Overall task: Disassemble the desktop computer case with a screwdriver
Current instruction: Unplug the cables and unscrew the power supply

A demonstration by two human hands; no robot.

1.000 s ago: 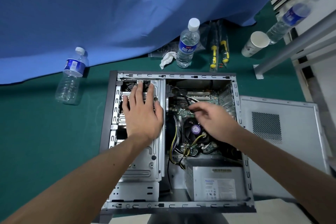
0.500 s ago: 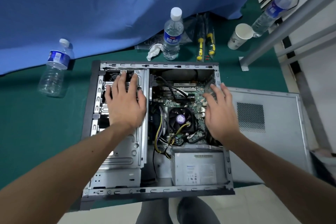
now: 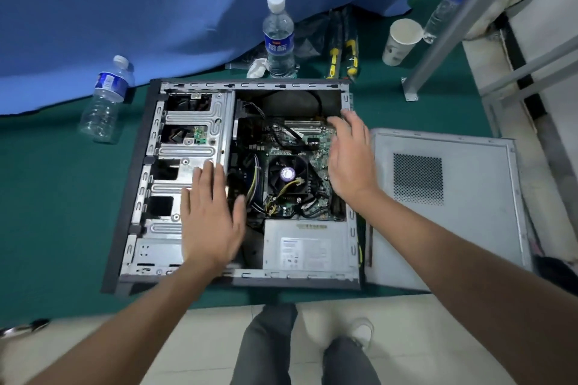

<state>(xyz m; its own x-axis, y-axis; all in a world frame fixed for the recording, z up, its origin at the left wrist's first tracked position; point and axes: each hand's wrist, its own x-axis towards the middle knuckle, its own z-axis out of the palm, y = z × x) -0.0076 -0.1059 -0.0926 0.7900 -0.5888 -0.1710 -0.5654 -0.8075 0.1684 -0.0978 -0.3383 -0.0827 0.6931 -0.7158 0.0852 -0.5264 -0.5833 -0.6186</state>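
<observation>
The open computer case [image 3: 137, 184] lies on its side on the green table. Its metal drive cage [image 3: 190, 122] fills the left half; the motherboard with a CPU fan [image 3: 286, 175] and the grey power supply [image 3: 306, 247] fill the right half. My left hand [image 3: 209, 219] hovers flat, fingers straight, over the lower drive cage. My right hand [image 3: 350, 156] is open over the case's right edge and the motherboard. Neither hand holds anything. Two yellow-handled screwdrivers [image 3: 342, 55] lie behind the case.
The removed side panel [image 3: 447, 203] lies right of the case. A water bottle [image 3: 278, 37] stands behind it, another bottle [image 3: 104, 100] lies at left, with a paper cup [image 3: 400, 40], a crumpled tissue [image 3: 258, 67] and a metal frame leg [image 3: 438, 50] at back right. Blue cloth hangs behind.
My left hand slid from the top of the drive cage down toward the case's near end. My right hand left the motherboard centre and opened over the right edge. The view pulled back.
</observation>
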